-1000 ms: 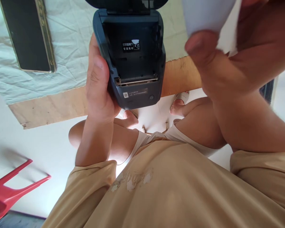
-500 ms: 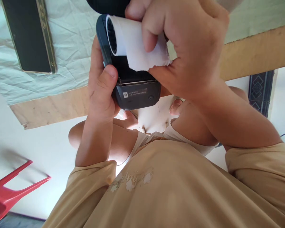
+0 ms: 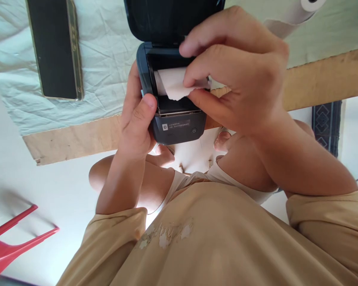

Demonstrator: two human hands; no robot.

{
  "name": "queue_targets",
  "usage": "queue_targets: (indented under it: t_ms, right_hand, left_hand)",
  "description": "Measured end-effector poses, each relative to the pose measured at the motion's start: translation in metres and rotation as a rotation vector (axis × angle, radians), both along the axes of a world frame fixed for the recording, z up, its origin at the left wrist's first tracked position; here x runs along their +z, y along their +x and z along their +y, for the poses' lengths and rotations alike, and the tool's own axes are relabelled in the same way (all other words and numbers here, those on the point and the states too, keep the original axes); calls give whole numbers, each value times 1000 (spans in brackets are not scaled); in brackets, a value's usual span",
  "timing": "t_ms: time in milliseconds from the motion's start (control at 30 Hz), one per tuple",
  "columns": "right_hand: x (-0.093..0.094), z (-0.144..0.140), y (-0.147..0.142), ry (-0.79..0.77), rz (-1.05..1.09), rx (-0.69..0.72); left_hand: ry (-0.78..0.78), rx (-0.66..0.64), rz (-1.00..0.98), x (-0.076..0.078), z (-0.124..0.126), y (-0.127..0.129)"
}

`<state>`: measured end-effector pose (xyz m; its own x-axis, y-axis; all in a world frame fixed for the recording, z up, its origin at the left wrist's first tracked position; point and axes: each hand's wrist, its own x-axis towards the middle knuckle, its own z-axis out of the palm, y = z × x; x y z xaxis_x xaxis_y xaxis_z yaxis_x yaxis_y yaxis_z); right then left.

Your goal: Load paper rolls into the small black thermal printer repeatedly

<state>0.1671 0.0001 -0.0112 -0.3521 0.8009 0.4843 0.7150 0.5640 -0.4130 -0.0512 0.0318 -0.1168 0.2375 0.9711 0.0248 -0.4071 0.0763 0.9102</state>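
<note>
A dark portable label printer (image 3: pixel 179 129) with a Bluetooth mark and a power button is held at the table's edge, its black lid (image 3: pixel 167 20) swung up. My left hand (image 3: pixel 139 119) is wrapped round the printer's left side, thumb on the rim. Inside the printer's bay lies a white paper roll (image 3: pixel 170 77) with a torn loose end. My right hand (image 3: pixel 235 71) pinches that loose end between thumb and finger, while another finger reaches near the lid hinge. The roll's right end is hidden by my right hand.
A phone (image 3: pixel 55 47) lies on the pale green cloth (image 3: pixel 107 59) at left. Another white roll (image 3: pixel 310 6) lies at the upper right. The table's wooden edge (image 3: pixel 77 141) runs across, and a red stool (image 3: pixel 14 242) stands on the floor at lower left.
The paper roll has gone down from above the bay to inside it, with my right hand still on its loose end. The lid shows more fully in view.
</note>
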Motion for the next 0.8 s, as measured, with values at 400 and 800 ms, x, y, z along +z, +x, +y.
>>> queue_targets:
  t_ms: [400, 800]
  right_hand:
    - [-13, -16, -5, 248, 94, 113]
    - [-4, -12, 0, -58, 301, 209]
  left_hand:
    - [-12, -65, 24, 51, -19, 11]
    - [12, -82, 182, 80, -43, 3]
